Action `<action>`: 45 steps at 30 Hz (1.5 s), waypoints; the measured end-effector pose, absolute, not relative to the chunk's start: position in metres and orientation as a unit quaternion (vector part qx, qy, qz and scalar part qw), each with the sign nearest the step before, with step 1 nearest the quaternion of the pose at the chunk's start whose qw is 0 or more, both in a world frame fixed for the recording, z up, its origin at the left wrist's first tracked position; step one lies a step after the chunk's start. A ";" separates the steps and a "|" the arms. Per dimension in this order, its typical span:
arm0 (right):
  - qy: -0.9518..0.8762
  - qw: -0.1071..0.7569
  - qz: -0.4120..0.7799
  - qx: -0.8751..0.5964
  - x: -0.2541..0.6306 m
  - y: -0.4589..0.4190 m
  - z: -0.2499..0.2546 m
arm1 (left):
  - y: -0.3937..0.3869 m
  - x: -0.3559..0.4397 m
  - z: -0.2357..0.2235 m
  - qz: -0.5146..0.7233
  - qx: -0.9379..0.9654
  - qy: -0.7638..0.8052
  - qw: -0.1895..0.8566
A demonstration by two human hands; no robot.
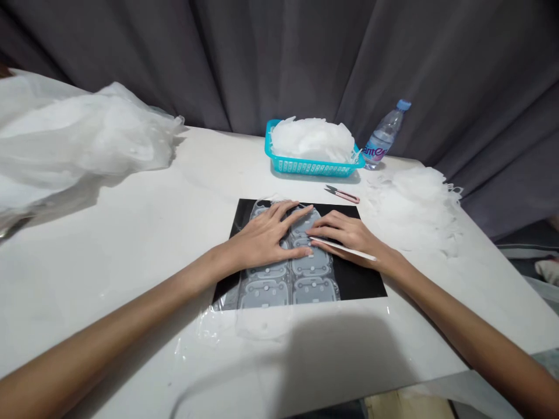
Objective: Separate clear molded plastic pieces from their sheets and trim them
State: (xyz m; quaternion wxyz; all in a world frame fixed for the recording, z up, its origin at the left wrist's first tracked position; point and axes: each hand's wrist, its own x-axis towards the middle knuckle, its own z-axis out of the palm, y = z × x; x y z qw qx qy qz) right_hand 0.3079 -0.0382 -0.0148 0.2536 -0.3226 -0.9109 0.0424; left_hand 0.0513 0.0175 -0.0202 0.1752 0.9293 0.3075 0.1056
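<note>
A clear plastic sheet with rows of rounded moulded shapes [311, 266] lies over a black mat [362, 279]. My left hand [273, 233] rests on the sheet's upper part, palm down with its fingers spread. Close to its right, my right hand [347, 233] is closed round a thin white pen-like stick [345, 249]. The stick slants, its left end at the sheet beside my left thumb and its other end toward my right wrist. I cannot tell whether the stick's tip touches the plastic. Both hands cover part of the upper shapes.
Behind the mat stand a turquoise basket [314, 167] heaped with thin white pieces and a water bottle [384, 137]. Pink-handled thread snips [343, 194] lie before the basket. More white pieces [414, 203] are piled at right; translucent white bags [87, 139] sit at left. A grey curtain hangs behind.
</note>
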 end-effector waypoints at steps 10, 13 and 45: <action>-0.847 0.311 0.222 -0.369 0.307 -0.049 -0.008 | 0.016 0.050 -0.025 0.182 0.934 0.269 0.150; -0.853 0.306 0.206 -0.369 0.304 -0.049 -0.010 | 0.015 0.051 -0.025 0.186 0.933 0.273 0.145; -0.850 0.304 0.215 -0.373 0.315 -0.053 -0.005 | 0.015 0.052 -0.024 0.179 0.934 0.276 0.143</action>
